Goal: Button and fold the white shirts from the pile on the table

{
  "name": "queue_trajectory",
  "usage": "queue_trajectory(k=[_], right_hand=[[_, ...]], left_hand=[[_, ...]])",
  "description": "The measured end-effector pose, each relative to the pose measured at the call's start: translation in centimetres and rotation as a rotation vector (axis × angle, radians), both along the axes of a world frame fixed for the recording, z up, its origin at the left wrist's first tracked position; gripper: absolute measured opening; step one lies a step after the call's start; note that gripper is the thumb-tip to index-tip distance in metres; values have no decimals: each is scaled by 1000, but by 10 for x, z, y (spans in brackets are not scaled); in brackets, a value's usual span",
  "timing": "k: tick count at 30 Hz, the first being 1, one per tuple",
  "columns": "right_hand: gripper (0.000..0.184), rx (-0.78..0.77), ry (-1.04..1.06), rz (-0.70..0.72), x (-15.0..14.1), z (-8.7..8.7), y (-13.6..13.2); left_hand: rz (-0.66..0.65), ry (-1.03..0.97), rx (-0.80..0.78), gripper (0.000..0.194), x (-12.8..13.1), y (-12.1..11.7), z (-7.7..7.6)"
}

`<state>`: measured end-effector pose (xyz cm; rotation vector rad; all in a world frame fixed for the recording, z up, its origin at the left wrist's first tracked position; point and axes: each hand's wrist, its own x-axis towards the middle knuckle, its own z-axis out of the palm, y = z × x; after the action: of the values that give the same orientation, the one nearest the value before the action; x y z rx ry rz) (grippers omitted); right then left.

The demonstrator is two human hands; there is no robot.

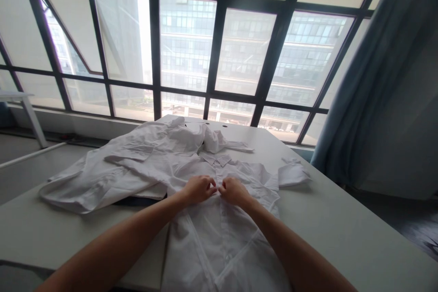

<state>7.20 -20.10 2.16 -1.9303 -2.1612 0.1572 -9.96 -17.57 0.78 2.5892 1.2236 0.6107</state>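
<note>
A white button-up shirt (219,242) lies front up on the pale table (328,223), its collar (215,159) pointing away from me. My left hand (200,189) and my right hand (234,191) meet just below the collar. The fingers of each pinch the shirt's front placket, and the fingertips nearly touch. A white cuff (292,175) sticks out to the right. More crumpled white cloth (112,178) with a pocket spreads to the left, and I cannot tell whether it belongs to this shirt.
A dark cloth (140,201) shows under the white fabric on the left. The table's far edge runs below a large gridded window (186,45). A blue-grey curtain (369,77) hangs at the right, and a white table leg (34,121) stands at the far left.
</note>
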Motion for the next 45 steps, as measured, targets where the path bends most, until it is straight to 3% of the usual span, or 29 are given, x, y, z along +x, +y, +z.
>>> queue_trajectory(k=[4,9,16,21,26,31,36,40,45], right_hand=[[22,9,82,95,10,-1,2],[29,-73,174,99,11,-2,6],[32,-54,92,70,5,-4,5],[27,-36,3,2,-1,-3,3],[29,14,-21,-17,-2,-7,5],[25,38,11,11,-1,-5,7],[21,43,199,15,4,-4,9],[29,-107,514,15,12,-11,12],[19,-230,772,33,17,-12,11]], left_hand=[[0,-1,18,26,9,3,-5],[0,-45,3,24,15,7,-10],[-151,32,-79,35,1,17,-11],[-128,70,-52,40,-1,16,-12],[-88,-30,-46,32,-1,9,-11],[-28,46,-22,26,9,6,0],[-2,97,-17,27,22,6,8],[32,-32,7,25,24,3,0],[30,-86,56,26,21,-1,-5]])
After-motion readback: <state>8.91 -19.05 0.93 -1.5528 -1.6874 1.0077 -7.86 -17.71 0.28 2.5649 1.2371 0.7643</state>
